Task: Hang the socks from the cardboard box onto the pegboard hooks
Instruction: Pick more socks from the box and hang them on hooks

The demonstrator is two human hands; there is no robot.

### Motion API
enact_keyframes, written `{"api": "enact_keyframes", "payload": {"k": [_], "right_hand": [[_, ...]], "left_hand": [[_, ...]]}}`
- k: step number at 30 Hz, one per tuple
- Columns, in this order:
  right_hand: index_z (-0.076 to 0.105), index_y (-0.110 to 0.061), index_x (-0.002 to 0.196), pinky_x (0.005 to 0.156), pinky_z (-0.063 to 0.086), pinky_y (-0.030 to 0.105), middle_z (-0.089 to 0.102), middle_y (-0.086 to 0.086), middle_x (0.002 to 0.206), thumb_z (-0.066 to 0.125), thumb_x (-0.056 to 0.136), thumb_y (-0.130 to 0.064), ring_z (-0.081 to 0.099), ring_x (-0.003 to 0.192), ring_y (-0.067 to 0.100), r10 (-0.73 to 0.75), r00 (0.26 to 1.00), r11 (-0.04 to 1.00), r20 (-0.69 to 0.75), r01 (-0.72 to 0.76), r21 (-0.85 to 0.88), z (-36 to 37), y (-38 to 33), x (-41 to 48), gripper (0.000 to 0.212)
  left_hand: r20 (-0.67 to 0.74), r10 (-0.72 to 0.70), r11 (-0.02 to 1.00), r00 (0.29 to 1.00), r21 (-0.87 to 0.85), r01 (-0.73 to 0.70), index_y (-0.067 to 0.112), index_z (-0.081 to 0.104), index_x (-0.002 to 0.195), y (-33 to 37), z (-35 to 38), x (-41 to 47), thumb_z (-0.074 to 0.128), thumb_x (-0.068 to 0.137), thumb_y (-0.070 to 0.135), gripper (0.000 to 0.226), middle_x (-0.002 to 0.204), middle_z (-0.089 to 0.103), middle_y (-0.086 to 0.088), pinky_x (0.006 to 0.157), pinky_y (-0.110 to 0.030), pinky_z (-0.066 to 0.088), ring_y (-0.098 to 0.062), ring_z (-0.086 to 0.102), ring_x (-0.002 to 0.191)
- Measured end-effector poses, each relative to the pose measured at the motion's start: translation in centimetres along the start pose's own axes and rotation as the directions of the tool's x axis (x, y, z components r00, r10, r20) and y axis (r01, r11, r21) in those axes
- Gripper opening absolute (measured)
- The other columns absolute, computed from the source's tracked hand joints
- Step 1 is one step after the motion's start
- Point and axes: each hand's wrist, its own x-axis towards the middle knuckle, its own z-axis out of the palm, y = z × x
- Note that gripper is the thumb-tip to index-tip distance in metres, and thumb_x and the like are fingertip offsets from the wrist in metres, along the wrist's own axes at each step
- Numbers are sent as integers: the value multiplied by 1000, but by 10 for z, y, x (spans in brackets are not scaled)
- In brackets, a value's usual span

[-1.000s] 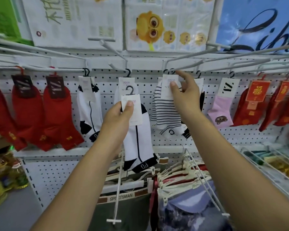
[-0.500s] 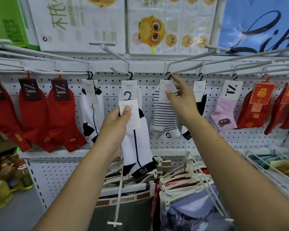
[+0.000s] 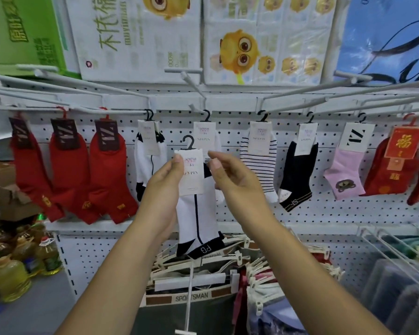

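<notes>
A white pegboard [image 3: 228, 213] fills the wall, with long white pegs jutting toward the viewer above both hands. The white sock with black trim [image 3: 198, 221] hangs in front of it, not yet on any peg. The left hand [image 3: 163, 187] grips it, thumb pinched on the left edge of its card label [image 3: 191, 175]. The right hand [image 3: 237, 182] sits just right of that card, fingers loosely curled and grasping nothing that I can see. The small black hanger hook [image 3: 188, 142] stands free above the left thumb.

To do this well, I judge the right hand should steady the card so the hook faces the wall squarely. Then the sock is raised, the hook passed over the tip of the peg [image 3: 192, 87] straight above, and slid back to the matching pair [image 3: 205, 134] already there.

Red socks [image 3: 65, 170] hang far left of the left hand and a striped sock [image 3: 259, 170] just right of the right hand. Clipped garments [image 3: 191, 317] hang below the wrists. That peg's tip pokes out over the knuckles, and a lower rod [image 3: 190, 286] juts out between the forearms; either could snag.
</notes>
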Motion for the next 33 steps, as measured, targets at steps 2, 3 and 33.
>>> {"api": "enact_keyframes", "payload": {"k": [2,3,33], "right_hand": [[66,-28,123,87,50,18,70,-4,111,65,96,-30,63,98,2,-19,998,1000,53,19,-10,14,2,1,28],[66,-27,123,83,50,17,70,0,110,68,94,-25,62,94,3,-29,997,999,65,30,-11,20,2,2,29],[59,-25,134,60,40,-1,60,-3,98,69,93,-15,53,75,3,-180,981,948,68,192,-253,111,10,114,43]], "left_hand": [[-12,-11,999,1000,-32,10,25,74,118,2,-8,-1,53,99,52,39,122,74,-5,114,-52,41,-25,66,121],[-24,-14,999,1000,-44,13,23,74,117,4,-11,-2,51,102,49,38,120,75,-7,112,-52,42,-27,67,119],[-80,603,751,793,392,-531,33,72,92,86,-80,16,70,94,11,22,87,75,24,82,-16,52,5,67,89]]}}
